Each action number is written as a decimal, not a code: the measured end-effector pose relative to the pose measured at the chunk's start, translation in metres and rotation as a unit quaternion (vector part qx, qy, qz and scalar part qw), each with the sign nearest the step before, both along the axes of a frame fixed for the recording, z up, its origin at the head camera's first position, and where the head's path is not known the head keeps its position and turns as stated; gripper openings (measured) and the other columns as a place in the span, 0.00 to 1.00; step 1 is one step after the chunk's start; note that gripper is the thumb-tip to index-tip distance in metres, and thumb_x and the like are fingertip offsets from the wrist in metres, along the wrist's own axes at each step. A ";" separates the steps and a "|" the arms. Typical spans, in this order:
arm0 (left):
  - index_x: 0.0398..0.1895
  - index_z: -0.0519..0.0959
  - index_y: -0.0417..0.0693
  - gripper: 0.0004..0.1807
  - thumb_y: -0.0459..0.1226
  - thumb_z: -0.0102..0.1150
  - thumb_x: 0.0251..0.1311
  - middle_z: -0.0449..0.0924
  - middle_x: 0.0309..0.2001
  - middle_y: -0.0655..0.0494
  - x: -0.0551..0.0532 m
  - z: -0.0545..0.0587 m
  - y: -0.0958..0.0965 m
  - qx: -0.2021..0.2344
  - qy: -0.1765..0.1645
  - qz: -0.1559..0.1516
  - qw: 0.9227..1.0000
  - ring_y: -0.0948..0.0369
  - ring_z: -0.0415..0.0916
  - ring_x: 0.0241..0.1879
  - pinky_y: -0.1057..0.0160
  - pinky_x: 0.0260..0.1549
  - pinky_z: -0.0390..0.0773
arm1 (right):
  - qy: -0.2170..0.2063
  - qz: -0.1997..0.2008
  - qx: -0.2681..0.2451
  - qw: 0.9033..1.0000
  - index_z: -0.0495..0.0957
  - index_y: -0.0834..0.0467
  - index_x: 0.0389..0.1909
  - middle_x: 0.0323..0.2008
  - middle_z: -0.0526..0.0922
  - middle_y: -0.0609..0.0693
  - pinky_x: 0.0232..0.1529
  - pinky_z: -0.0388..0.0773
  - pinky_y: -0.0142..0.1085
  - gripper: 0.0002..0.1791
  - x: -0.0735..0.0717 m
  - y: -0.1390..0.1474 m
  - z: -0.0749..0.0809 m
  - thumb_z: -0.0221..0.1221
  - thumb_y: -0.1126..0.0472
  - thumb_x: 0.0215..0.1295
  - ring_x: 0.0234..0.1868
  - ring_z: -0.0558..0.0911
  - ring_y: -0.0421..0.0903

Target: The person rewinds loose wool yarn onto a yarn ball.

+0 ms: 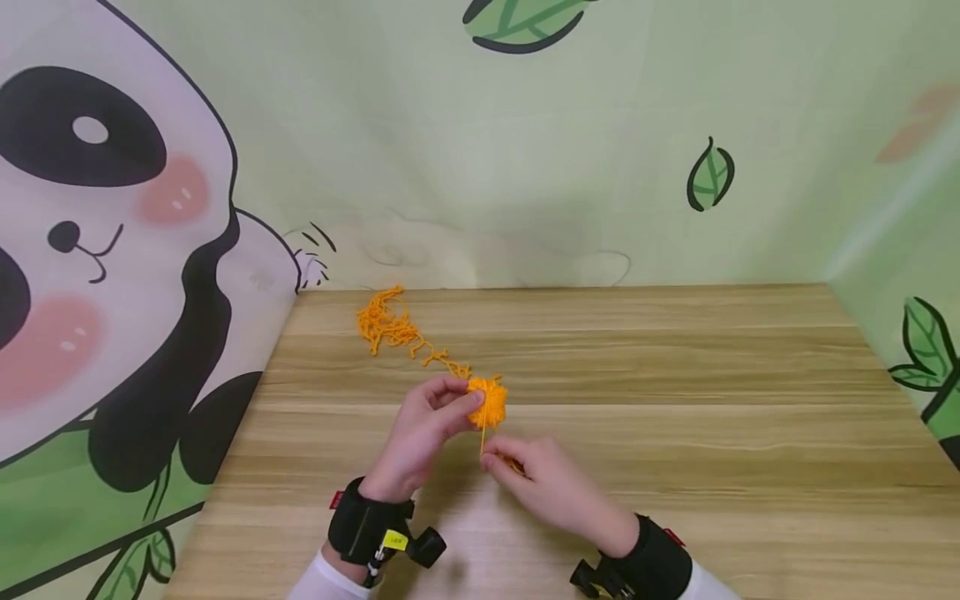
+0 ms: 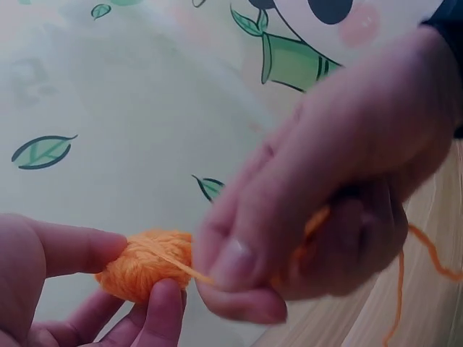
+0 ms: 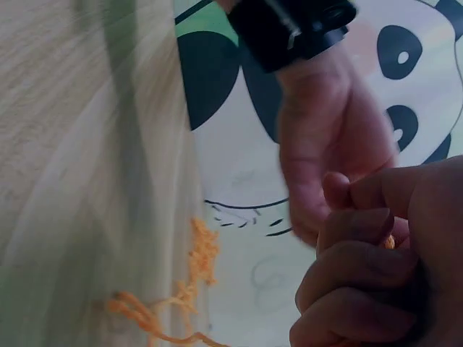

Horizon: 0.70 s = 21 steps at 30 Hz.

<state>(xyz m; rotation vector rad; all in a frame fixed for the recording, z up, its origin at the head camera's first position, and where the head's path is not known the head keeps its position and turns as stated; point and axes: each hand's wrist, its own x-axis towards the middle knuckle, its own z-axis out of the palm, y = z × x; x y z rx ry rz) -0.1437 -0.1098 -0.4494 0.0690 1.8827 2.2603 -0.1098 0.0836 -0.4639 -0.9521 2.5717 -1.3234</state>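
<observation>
Between thumb and fingers, my left hand (image 1: 431, 421) holds a small ball of orange yarn (image 1: 491, 403) above the table. A single strand (image 1: 483, 440) runs down from the ball to my right hand (image 1: 551, 483), whose thumb and forefinger pinch it. In the left wrist view the strand crosses the wound ball (image 2: 152, 264) and stretches taut to the right fingertips (image 2: 239, 264). More yarn (image 2: 401, 289) trails from behind the right hand. The right wrist view shows the right hand's fingers (image 3: 354, 275) curled, with a bit of orange among them; the ball is hidden there.
A loose tangle of orange yarn (image 1: 386, 321) lies near the table's back left edge, and a kinked length leads from it toward the ball. The wooden table (image 1: 675, 375) meets a wall covering (image 1: 420, 150) printed with a panda and leaves. Both wrists wear black camera straps (image 1: 367, 525).
</observation>
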 end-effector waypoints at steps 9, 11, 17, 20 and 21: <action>0.47 0.75 0.34 0.15 0.36 0.64 0.64 0.83 0.39 0.47 0.007 0.006 -0.006 0.016 -0.020 -0.051 0.998 0.54 0.79 0.38 0.61 0.40 0.83 | -0.070 -0.010 -0.018 0.997 0.81 0.49 0.39 0.23 0.73 0.38 0.26 0.64 0.30 0.08 -0.010 0.002 -0.012 0.55 0.55 0.75 0.22 0.66 0.36; 0.47 0.75 0.34 0.15 0.36 0.63 0.64 0.83 0.40 0.46 0.007 0.007 -0.007 0.010 -0.017 -0.067 0.998 0.53 0.79 0.39 0.62 0.40 0.83 | -0.075 -0.018 -0.019 0.997 0.81 0.51 0.38 0.21 0.70 0.39 0.24 0.63 0.30 0.07 -0.012 0.005 -0.013 0.55 0.56 0.74 0.21 0.65 0.36; 0.47 0.76 0.32 0.16 0.35 0.63 0.64 0.83 0.40 0.46 0.007 0.005 -0.010 -0.008 -0.004 -0.115 0.993 0.54 0.79 0.36 0.63 0.36 0.82 | -0.095 -0.007 -0.022 0.995 0.80 0.52 0.43 0.26 0.80 0.49 0.24 0.73 0.32 0.07 -0.021 0.013 -0.011 0.53 0.60 0.75 0.22 0.74 0.40; 0.47 0.76 0.33 0.16 0.36 0.64 0.63 0.83 0.39 0.46 0.007 0.004 -0.012 -0.039 -0.002 -0.145 0.989 0.55 0.78 0.34 0.62 0.33 0.81 | -0.095 0.004 -0.018 0.995 0.79 0.53 0.44 0.25 0.77 0.47 0.24 0.71 0.31 0.07 -0.028 0.019 -0.009 0.52 0.61 0.75 0.21 0.72 0.40; 0.47 0.77 0.33 0.16 0.36 0.65 0.62 0.83 0.39 0.46 0.006 0.003 -0.012 -0.051 -0.002 -0.154 0.987 0.55 0.78 0.33 0.62 0.32 0.81 | -0.096 0.006 -0.020 0.995 0.79 0.53 0.43 0.24 0.75 0.46 0.24 0.68 0.31 0.07 -0.031 0.021 -0.007 0.51 0.61 0.76 0.21 0.70 0.40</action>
